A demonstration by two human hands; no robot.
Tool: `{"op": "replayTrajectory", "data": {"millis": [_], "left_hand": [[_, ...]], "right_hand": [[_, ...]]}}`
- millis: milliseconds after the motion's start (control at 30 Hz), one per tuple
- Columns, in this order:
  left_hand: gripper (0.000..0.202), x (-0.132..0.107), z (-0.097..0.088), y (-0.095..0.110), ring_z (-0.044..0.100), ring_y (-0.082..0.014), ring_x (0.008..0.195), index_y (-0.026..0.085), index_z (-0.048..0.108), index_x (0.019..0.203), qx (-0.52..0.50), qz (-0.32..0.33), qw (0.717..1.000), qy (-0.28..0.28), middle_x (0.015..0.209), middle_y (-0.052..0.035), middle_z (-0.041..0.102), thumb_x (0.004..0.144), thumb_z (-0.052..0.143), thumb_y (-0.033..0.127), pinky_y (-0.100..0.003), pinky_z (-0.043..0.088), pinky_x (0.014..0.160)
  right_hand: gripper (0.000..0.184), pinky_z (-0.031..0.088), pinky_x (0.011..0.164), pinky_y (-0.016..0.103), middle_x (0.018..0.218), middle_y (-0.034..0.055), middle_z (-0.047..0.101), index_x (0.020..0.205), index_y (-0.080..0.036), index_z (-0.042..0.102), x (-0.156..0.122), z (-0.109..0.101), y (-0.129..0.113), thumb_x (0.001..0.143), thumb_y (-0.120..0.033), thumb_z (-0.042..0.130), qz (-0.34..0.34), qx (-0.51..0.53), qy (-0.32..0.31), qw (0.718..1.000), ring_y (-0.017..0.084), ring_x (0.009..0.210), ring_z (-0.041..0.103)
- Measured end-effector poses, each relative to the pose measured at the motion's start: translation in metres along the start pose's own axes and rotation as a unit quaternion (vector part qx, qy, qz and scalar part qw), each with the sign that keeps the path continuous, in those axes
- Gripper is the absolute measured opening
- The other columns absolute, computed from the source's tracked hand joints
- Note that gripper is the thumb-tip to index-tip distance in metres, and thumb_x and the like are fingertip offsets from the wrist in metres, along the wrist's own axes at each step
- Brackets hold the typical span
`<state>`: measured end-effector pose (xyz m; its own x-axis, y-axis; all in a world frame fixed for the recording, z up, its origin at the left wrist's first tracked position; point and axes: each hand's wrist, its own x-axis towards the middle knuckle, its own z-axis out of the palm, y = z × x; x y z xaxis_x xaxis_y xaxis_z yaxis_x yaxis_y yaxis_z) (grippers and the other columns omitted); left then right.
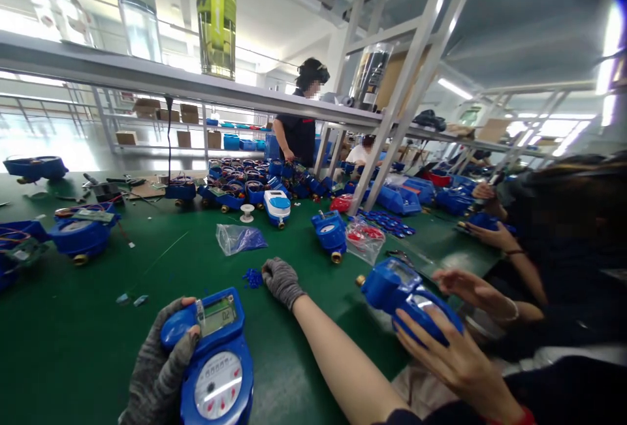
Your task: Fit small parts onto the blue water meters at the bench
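Meter (220, 354) is gripped by left hand (164, 361) at 7 o'clock. Blue bits (252, 278) at its 1 o'clock are reached by right hand (285, 283); pinch can't be told. Bits best taken singly, meter held steady.

And there's the left hand (164, 361) at the lower left of the frame, grey-gloved and curled into a grip, two bare fingertips (194, 331) poking out and bent toward the right! Just below the centre I see the right hand (284, 281), gloved in matching grey, its back turned upward, fingers (271, 270) folded down, tips out of my sight. Behind it the right forearm (343, 356), bare and outstretched, slants from the bottom edge up leftward to the wrist (297, 299).
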<state>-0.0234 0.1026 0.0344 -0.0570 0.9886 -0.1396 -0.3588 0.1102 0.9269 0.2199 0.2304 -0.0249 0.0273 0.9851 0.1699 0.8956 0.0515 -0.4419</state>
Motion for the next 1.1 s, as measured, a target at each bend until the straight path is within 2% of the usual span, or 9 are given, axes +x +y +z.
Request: {"op": "replayTrajectory", "data": {"millis": [100,233,400,533,667,767,833,933,1100], "left_hand": [[0.071,-0.002,0.003,0.000,0.067,-0.0352,0.093,0.030,0.052,0.125,0.001,0.006,1.000,0.001,0.110,-0.0065,0.066,0.063,0.082,0.049,-0.040,0.061,0.070],[0.065,-0.003,0.004,0.003,0.067,-0.0341,0.092,0.030,0.055,0.121,0.022,0.013,1.000,0.011,0.111,-0.0056,0.066,0.065,0.081,0.050,-0.038,0.061,0.068],[0.068,0.002,-0.005,-0.003,0.066,-0.0343,0.097,0.033,0.055,0.124,0.023,0.004,1.000,-0.001,0.119,-0.0047,0.064,0.064,0.082,0.048,-0.039,0.062,0.070],[0.069,0.003,-0.009,-0.007,0.066,-0.0347,0.097,0.033,0.054,0.127,0.025,0.001,1.000,-0.012,0.121,-0.0056,0.063,0.065,0.082,0.047,-0.039,0.062,0.070],[0.067,0.000,-0.003,-0.002,0.066,-0.0343,0.096,0.031,0.055,0.124,0.019,0.004,1.000,-0.004,0.120,-0.0058,0.064,0.065,0.081,0.050,-0.037,0.062,0.068],[0.068,-0.002,-0.001,0.000,0.067,-0.0336,0.094,0.031,0.056,0.123,0.032,0.009,0.999,0.004,0.119,-0.0056,0.065,0.064,0.081,0.051,-0.036,0.062,0.068],[0.069,-0.001,-0.002,-0.001,0.067,-0.0337,0.095,0.031,0.055,0.125,0.036,0.011,0.999,0.004,0.119,-0.0062,0.064,0.064,0.081,0.051,-0.037,0.062,0.069],[0.070,0.003,-0.007,-0.003,0.066,-0.0340,0.098,0.032,0.054,0.126,0.037,0.004,0.999,-0.006,0.122,-0.0063,0.063,0.064,0.082,0.050,-0.038,0.062,0.071],[0.074,0.003,-0.010,-0.003,0.066,-0.0351,0.098,0.034,0.051,0.130,0.034,-0.010,0.999,-0.014,0.118,-0.0059,0.065,0.065,0.082,0.049,-0.041,0.062,0.071]], "right_hand": [[0.021,0.044,0.088,0.030,0.099,0.0106,0.066,0.096,-0.015,0.067,-0.017,0.000,-0.010,0.088,-0.021,0.048,0.001,-0.019,0.015,1.000,0.020,0.095,0.060],[0.015,0.047,0.084,0.030,0.093,0.0070,0.067,0.089,-0.018,0.067,-0.063,-0.004,-0.018,0.080,-0.016,0.056,-0.016,-0.009,-0.012,1.000,0.019,0.088,0.061],[0.020,0.043,0.098,0.034,0.106,0.0054,0.070,0.087,-0.022,0.069,-0.114,-0.070,0.033,0.079,-0.008,0.058,-0.010,0.109,-0.034,0.993,0.020,0.109,0.058],[0.023,0.034,0.109,0.039,0.127,0.0072,0.064,0.103,-0.020,0.068,-0.097,-0.111,0.073,0.082,-0.013,0.061,-0.059,0.211,-0.051,0.974,0.018,0.129,0.046],[0.029,0.038,0.103,0.028,0.126,0.0095,0.061,0.100,-0.009,0.066,-0.042,-0.097,0.058,0.095,-0.030,0.047,-0.018,0.280,-0.009,0.960,0.013,0.125,0.051],[0.027,0.042,0.100,0.028,0.127,0.0056,0.061,0.098,-0.018,0.067,-0.028,-0.080,0.037,0.099,-0.031,0.044,0.001,0.256,-0.002,0.967,0.014,0.121,0.054],[0.019,0.049,0.095,0.035,0.124,0.0068,0.061,0.106,-0.021,0.065,-0.037,-0.067,0.023,0.096,-0.032,0.052,0.018,0.209,-0.015,0.978,0.018,0.111,0.059],[0.032,0.054,0.087,0.040,0.120,0.0085,0.060,0.119,-0.017,0.058,-0.063,-0.043,0.002,0.094,-0.036,0.057,0.044,0.135,-0.040,0.989,0.020,0.101,0.061],[0.013,0.051,0.086,0.038,0.094,0.0072,0.069,0.093,-0.017,0.070,-0.088,-0.014,-0.023,0.083,-0.025,0.066,0.054,0.045,-0.064,0.995,0.022,0.091,0.065]]}}
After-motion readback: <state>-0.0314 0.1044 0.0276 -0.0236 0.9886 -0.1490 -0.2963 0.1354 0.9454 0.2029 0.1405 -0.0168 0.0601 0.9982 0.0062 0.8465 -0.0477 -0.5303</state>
